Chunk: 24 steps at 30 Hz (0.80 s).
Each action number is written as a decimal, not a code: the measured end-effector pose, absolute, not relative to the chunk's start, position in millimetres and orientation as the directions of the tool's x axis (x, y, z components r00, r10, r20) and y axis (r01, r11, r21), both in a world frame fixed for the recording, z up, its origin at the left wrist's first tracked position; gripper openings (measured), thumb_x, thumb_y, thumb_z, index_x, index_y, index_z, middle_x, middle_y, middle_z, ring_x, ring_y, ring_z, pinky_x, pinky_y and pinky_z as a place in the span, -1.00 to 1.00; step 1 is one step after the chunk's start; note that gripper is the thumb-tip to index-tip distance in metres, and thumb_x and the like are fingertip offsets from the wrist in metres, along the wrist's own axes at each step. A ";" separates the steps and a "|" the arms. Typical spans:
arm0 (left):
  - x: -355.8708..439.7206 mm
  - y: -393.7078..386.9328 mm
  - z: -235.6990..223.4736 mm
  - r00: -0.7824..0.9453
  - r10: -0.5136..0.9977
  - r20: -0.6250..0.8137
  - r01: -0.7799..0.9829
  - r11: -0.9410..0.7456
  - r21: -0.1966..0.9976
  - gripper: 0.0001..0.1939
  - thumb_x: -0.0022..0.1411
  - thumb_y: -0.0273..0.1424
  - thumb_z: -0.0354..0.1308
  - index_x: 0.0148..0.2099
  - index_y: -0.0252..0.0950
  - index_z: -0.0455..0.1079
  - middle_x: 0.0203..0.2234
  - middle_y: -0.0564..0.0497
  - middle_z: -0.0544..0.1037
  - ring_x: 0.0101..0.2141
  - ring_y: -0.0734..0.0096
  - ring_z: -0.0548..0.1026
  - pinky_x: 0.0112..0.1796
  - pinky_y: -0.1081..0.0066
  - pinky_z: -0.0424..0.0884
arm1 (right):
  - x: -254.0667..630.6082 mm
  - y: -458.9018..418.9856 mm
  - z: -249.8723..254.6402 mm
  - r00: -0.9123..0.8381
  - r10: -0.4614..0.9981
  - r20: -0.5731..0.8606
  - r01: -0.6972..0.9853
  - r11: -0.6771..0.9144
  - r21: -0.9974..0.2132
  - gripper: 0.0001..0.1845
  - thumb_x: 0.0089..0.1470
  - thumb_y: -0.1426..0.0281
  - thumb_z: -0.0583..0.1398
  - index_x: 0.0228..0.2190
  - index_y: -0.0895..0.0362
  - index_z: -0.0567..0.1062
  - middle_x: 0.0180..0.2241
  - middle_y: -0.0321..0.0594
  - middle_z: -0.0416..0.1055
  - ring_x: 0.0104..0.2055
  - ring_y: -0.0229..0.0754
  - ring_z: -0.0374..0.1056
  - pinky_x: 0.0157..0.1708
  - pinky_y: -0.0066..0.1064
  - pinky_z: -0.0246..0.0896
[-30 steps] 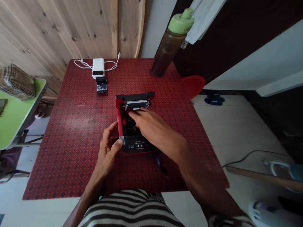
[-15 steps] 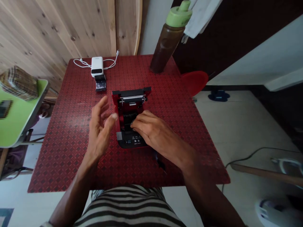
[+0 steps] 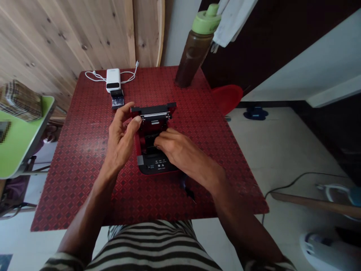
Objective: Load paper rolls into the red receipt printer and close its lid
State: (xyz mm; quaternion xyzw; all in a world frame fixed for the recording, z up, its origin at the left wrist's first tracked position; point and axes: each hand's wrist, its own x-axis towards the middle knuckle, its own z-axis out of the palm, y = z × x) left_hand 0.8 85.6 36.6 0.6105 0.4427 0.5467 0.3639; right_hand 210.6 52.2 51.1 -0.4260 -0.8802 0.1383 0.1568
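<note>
— What lies on the red diamond-patterned tabletop (image 3: pixel 70 180)?
— A boxy red-and-black plastic receipt printer (image 3: pixel 149 158), open at mid-table, its long axis running away from the person.
— Which hand is nearer?
— The right hand (image 3: pixel 177 148), its fingers curled into the dark inner compartment (image 3: pixel 149 130); whether they grasp anything is hidden. The left hand (image 3: pixel 121 137) is open, beside the far end, apparently holding nothing.

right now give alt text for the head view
A person's right hand reaches into an open red and black receipt printer on a red table, the left hand raised beside it. A white power bank and green-capped bottle sit behind.
</note>
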 end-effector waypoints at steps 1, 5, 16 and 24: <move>0.1 85.2 37.4 0.008 0.940 0.340 0.148 -0.337 0.930 -0.68 0.52 -0.19 0.34 0.23 -0.11 0.60 0.06 -0.07 0.71 0.05 0.11 0.65 0.14 0.12 0.60 | 211.8 49.1 52.3 -0.582 0.788 0.199 0.702 0.611 -0.366 -0.77 0.47 0.64 0.25 -0.19 0.14 0.66 -0.18 -0.15 0.66 -0.10 -0.05 0.52 -0.02 -0.20 0.53; -1.8 80.1 38.3 -0.024 0.944 0.330 0.154 -0.322 0.934 -0.73 0.57 -0.11 0.28 0.11 -0.13 0.65 -0.02 -0.06 0.72 0.03 0.14 0.64 0.13 0.14 0.55 | 216.0 24.5 54.7 -0.534 0.761 0.367 0.703 0.641 -0.306 -0.71 0.52 0.60 0.19 -0.24 0.13 0.65 -0.23 -0.16 0.61 -0.16 -0.08 0.49 -0.10 -0.23 0.52; 7.5 33.1 5.8 -0.103 0.988 0.117 -0.001 -0.118 0.993 -0.53 0.38 -0.24 0.44 0.29 -0.08 0.54 0.34 -0.13 0.59 0.38 -0.01 0.53 0.36 -0.01 0.47 | 209.8 -15.9 26.1 -0.325 0.640 0.696 0.787 0.591 -0.175 -0.80 0.38 0.68 0.33 -0.08 0.20 0.70 -0.09 0.01 0.76 -0.08 -0.02 0.63 -0.02 -0.17 0.65; 7.9 20.0 -6.9 0.039 0.996 -0.085 -0.121 0.089 0.989 -0.32 0.43 -0.21 0.34 0.52 -0.04 0.34 0.51 -0.15 0.47 0.49 -0.09 0.44 0.46 -0.11 0.40 | 217.5 -3.9 28.9 -0.323 0.711 0.625 0.712 0.617 -0.335 -0.80 0.46 0.59 0.28 -0.09 0.11 0.69 0.03 -0.06 0.80 0.12 0.01 0.73 0.15 -0.08 0.66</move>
